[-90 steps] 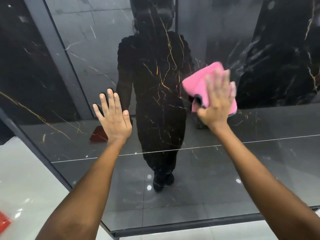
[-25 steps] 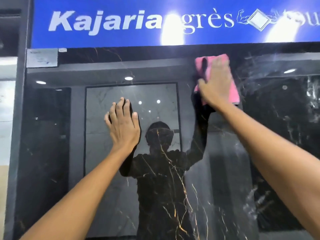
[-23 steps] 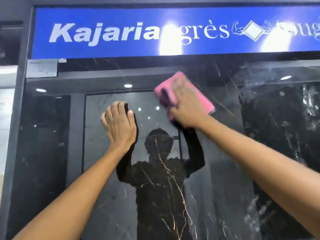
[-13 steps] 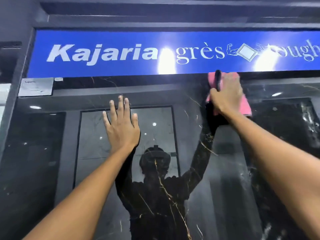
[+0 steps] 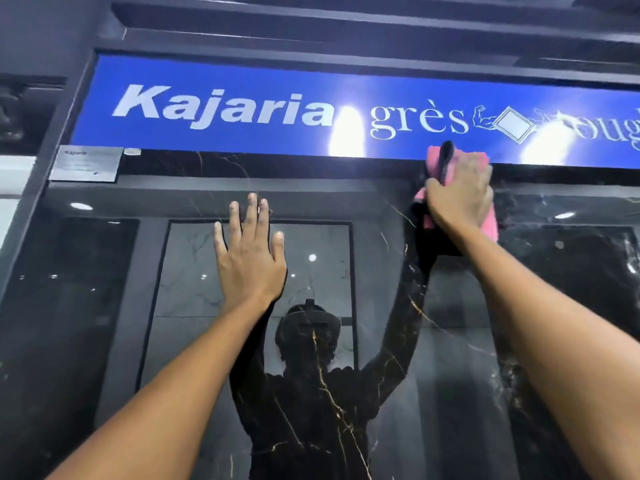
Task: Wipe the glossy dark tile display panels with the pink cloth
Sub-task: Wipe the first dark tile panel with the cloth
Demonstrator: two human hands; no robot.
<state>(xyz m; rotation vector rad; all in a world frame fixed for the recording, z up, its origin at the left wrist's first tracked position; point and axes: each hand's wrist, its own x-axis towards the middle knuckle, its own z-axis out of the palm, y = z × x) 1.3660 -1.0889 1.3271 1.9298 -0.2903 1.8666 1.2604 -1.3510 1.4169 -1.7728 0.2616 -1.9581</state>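
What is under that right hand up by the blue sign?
Under the right hand is the pink cloth, pressed against the glossy dark tile panel. Pink edges show above and below the hand; the cloth's middle and the tile behind it are covered.

tile panel (image 5: 450,393) glossy, mirror-smooth, gold-veined; pink cloth (image 5: 490,225) soft fabric; blue sign (image 5: 242,133) glossy.

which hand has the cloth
The right hand, gripping the pink cloth just under the blue sign; the left hand lies flat and bare on the tile.
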